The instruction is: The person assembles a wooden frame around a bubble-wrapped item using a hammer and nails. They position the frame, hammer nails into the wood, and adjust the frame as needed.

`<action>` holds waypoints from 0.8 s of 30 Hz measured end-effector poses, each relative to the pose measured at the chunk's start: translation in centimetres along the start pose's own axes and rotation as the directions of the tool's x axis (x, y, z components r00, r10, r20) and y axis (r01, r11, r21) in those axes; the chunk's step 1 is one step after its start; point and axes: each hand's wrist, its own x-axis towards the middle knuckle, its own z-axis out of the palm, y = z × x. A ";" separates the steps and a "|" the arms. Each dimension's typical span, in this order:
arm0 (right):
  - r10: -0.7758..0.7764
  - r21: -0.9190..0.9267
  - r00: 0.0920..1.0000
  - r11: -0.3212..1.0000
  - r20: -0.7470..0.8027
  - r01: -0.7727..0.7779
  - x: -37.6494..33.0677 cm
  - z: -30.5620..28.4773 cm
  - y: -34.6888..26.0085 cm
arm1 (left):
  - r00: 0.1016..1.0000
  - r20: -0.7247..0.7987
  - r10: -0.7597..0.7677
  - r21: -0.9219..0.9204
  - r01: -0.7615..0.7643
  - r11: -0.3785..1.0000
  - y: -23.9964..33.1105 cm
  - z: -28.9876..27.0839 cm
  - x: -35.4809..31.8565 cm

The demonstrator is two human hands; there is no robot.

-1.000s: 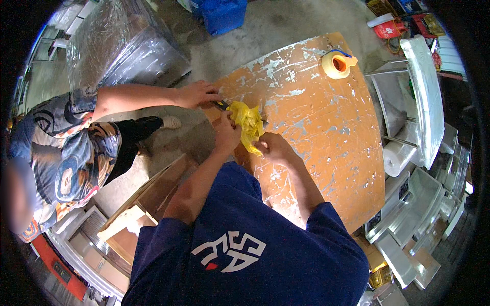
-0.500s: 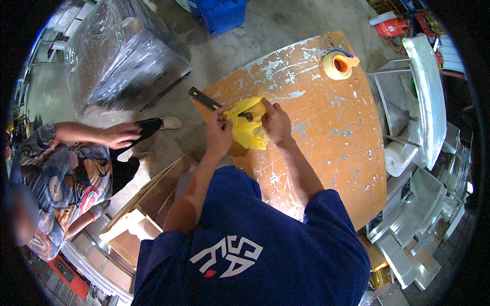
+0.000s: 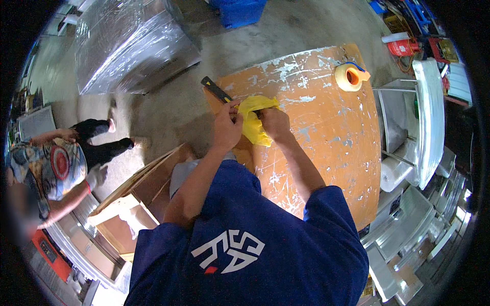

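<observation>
— Both hands hold the yellow cloth [image 3: 255, 122] near the middle of the picture: left hand [image 3: 227, 127] pinches one side, right hand [image 3: 274, 124] grips the other.
— What could go wrong?
— See the dark tool [image 3: 216, 90] hanging off the orange table [image 3: 326, 132] edge? A bump from the left hand might knock it down.

The person wears a dark blue short-sleeved shirt bearing a white-and-red emblem, hands [image 3: 250, 125] bare.
</observation>
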 end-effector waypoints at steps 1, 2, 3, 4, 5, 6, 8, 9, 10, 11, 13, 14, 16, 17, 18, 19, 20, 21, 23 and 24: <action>-0.004 0.003 1.000 1.000 -0.003 0.004 -0.2 -0.1 0.1 | 1.000 0.005 0.009 0.004 -0.009 1.000 -0.1 -0.1 0.0; -0.011 0.004 1.000 1.000 -0.004 0.011 -0.3 -0.4 0.1 | 0.999 -0.024 0.030 -0.014 -0.030 0.999 -0.5 0.0 -0.1; 0.004 -0.030 1.000 1.000 0.007 -0.004 -0.5 -0.8 0.1 | 0.997 -0.053 0.051 -0.032 -0.053 0.998 -1.0 0.1 -0.1; 0.021 -0.064 1.000 0.998 0.016 -0.020 -0.8 -1.4 0.2 | 0.994 -0.081 0.073 -0.048 -0.077 0.996 -1.4 0.2 -0.2; 0.044 -0.099 0.999 0.994 0.026 -0.041 -1.3 -2.0 0.3 | 0.979 -0.151 0.138 0.051 -0.131 0.990 -1.2 0.0 -0.3; 0.029 -0.028 0.999 0.999 -0.041 -0.030 -1.8 -2.6 0.3 | 0.955 -0.214 0.207 0.153 -0.176 0.972 -0.9 -0.2 -0.5; 0.007 0.110 0.984 0.994 -0.177 0.013 -2.9 -3.9 0.0 | 0.916 -0.247 0.317 0.300 -0.239 0.924 -0.3 -0.7 -1.2; 0.065 0.316 0.991 0.948 -0.113 -0.027 -3.4 -4.7 -0.5 | 0.910 -0.219 0.352 0.345 -0.265 0.900 0.0 -1.2 -1.9; 0.108 0.505 0.993 0.860 -0.036 -0.076 -3.8 -5.7 -1.1 | 0.903 -0.190 0.384 0.389 -0.290 0.874 0.3 -1.7 -2.6; 0.135 0.670 0.990 0.731 0.048 -0.133 -4.4 -6.1 -1.5 | 0.945 -0.130 0.299 0.226 -0.266 0.937 1.0 -2.1 -3.3; 0.067 0.825 0.995 0.557 0.075 -0.100 -5.4 -5.2 -3.0 | 0.988 0.031 0.150 -0.106 -0.146 0.984 2.4 -2.4 -4.9; 0.030 0.885 0.996 0.457 0.083 -0.087 -5.8 -4.7 -4.1 | 0.993 0.030 0.113 -0.161 -0.107 0.981 2.7 -2.9 -5.5; 0.054 0.950 0.979 0.239 0.195 -0.202 -6.0 -4.9 -6.9 | 0.999 0.024 0.044 -0.270 -0.036 0.962 3.0 -3.7 -6.0; 0.041 0.918 0.952 0.256 0.303 -0.303 -5.7 -5.4 -7.8 | 0.997 -0.055 0.059 -0.271 -0.072 0.960 2.7 -4.0 -6.1; 0.020 0.899 0.980 0.394 0.199 -0.191 -5.2 -4.6 -8.4 | 0.988 -0.134 0.074 -0.269 -0.108 0.957 2.2 -4.5 -6.1; -0.016 0.851 0.995 0.521 0.097 -0.074 -4.7 -3.4 -8.9 | 0.973 -0.213 0.087 -0.265 -0.144 0.953 1.8 -5.1 -6.1; -0.073 0.774 0.997 0.631 -0.002 0.048 -4.3 -2.3 -9.2 | 0.965 -0.260 0.042 -0.242 -0.107 0.964 1.4 -6.1 -6.3; -0.245 0.311 0.955 0.906 -0.168 0.287 -4.0 -1.8 -9.1 | 0.954 -0.300 0.002 -0.224 -0.072 0.972 1.3 -7.5 -6.4; -0.189 -0.104 0.963 0.980 -0.193 0.172 -3.1 -0.6 -8.1 | 0.927 -0.369 -0.063 -0.216 -0.020 0.976 0.0 -10.0 -7.0; -0.159 -0.305 0.962 0.949 -0.223 0.086 -2.6 0.2 -7.1 | 0.918 -0.389 -0.077 -0.220 -0.011 0.975 -1.0 -11.3 -7.2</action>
